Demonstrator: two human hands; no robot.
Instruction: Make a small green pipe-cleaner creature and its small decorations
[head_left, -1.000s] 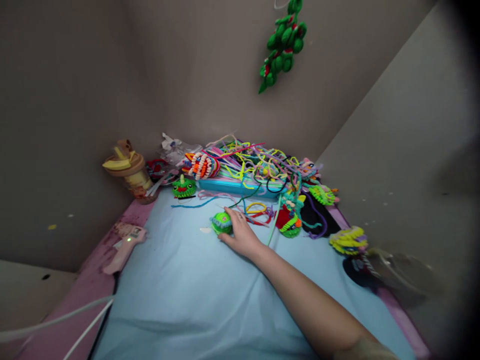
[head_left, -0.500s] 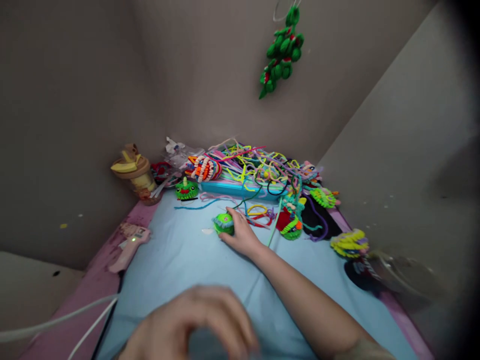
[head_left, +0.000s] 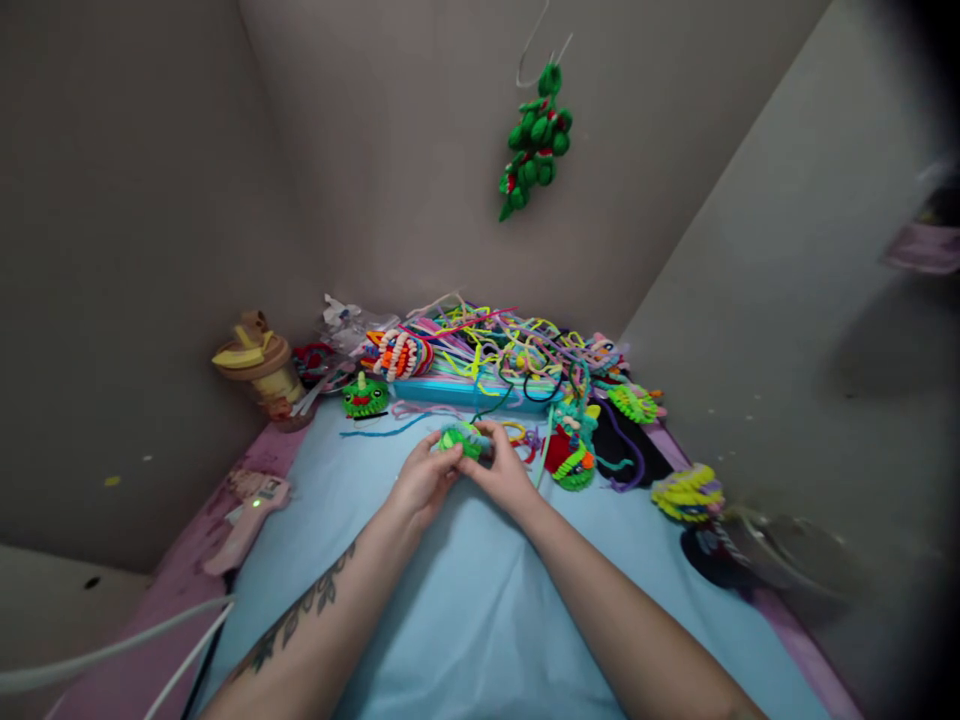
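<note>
A bright green pipe-cleaner ball (head_left: 461, 437) with a light blue fuzzy band is held above the blue cloth, in the middle of the head view. My left hand (head_left: 424, 475) grips its left side, with the thumb across the front. From the right, my right hand (head_left: 506, 472) closes its fingers and thumb around the other side. Fingers hide part of the ball. Loose pipe cleaners (head_left: 420, 424) lie just beyond my hands, and a red and green pipe-cleaner piece (head_left: 573, 462) rests to their right.
A blue tray (head_left: 420, 393) heaped with coloured pipe cleaners stands at the back. A green pipe-cleaner figure (head_left: 365, 397) sits left of it. A pink glue gun (head_left: 246, 525) with a lit green light lies at the left edge, near white cables (head_left: 112, 645). Green ornaments (head_left: 536, 140) hang overhead.
My left hand has moved from the near foreground up to the ball and now grips it. My right hand keeps its hold. The view has shifted slightly.
</note>
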